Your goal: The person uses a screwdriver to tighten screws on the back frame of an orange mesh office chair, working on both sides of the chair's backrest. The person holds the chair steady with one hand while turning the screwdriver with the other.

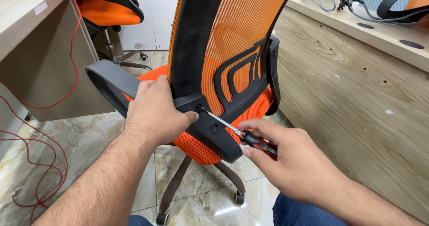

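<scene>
Right hand [295, 163] grips a screwdriver [243, 134] at a chair [237, 34] back screw (center frame); left hand [154, 112] clasps the bracket [214, 127]; turning likely follows.

Two orange chairs [223, 65], one screwdriver [241, 134]

The mesh-backed office chair [241, 25] is orange with a black plastic frame, the slim metal screwdriver [243, 134] has a black-and-red handle, and the thin cable [73, 52] is red.
</scene>
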